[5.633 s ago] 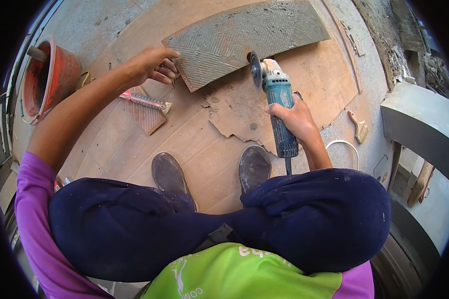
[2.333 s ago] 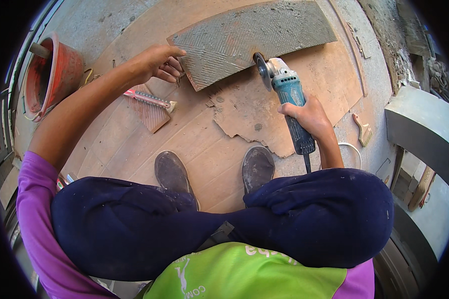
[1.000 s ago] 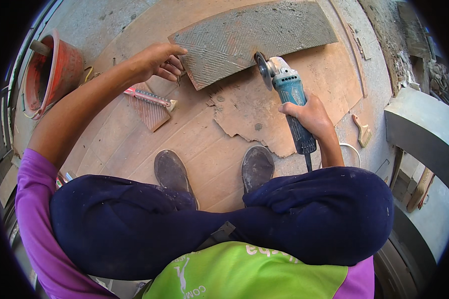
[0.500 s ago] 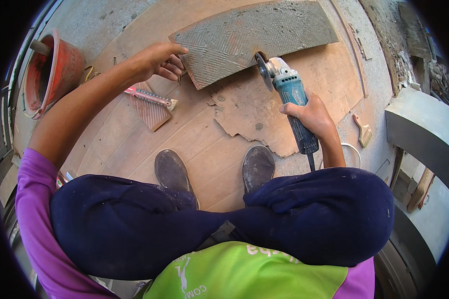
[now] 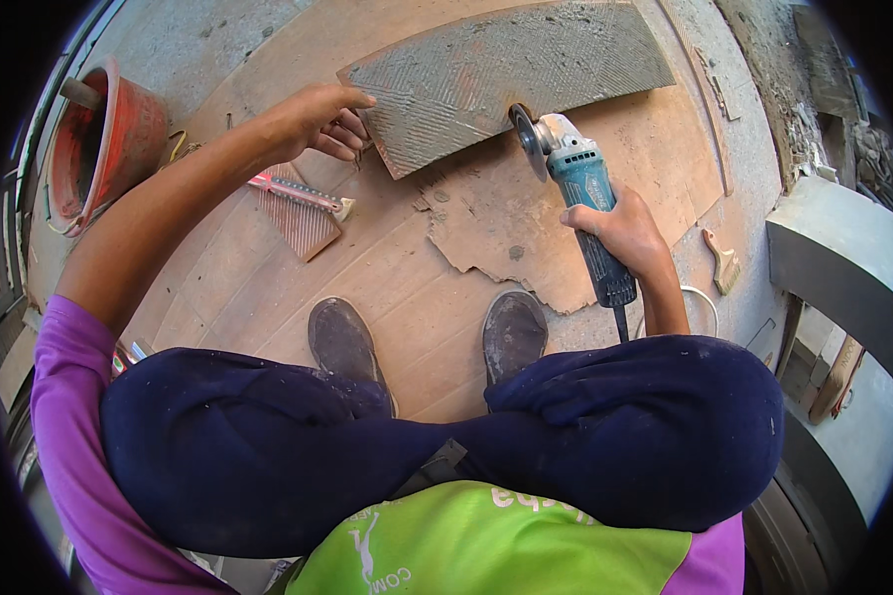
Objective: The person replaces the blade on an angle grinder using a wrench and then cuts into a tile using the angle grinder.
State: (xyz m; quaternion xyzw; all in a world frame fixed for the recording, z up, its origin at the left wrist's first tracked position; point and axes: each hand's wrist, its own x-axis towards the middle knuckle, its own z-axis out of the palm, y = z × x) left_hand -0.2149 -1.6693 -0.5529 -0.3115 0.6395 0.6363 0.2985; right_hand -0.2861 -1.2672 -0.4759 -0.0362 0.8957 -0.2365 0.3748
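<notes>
A large curved tile [image 5: 506, 74], its upturned face coated with ridged grey mortar, lies ahead of me with its near edge slightly raised. At its left edge is my left hand [image 5: 322, 124], the thumb laid on the tile and the fingers curled beside the edge. My right hand [image 5: 625, 230] is wrapped round the body of a teal angle grinder [image 5: 587, 193]. The grinder's thin disc [image 5: 530, 145] stands on edge at the tile's near side, by a small orange-brown notch; whether it touches is unclear. I cannot tell if the disc spins.
To the left are a red bucket [image 5: 134, 149] and a small ridged tile piece [image 5: 303, 223] with a red-and-white utility knife [image 5: 293, 190] on it. A torn brown sheet [image 5: 506, 238] lies under the grinder. A paintbrush [image 5: 722, 263] and grey curved blocks [image 5: 843, 253] are at right.
My right hand and the grinder have shifted very slightly to the right. The left hand keeps its place at the tile's left edge.
</notes>
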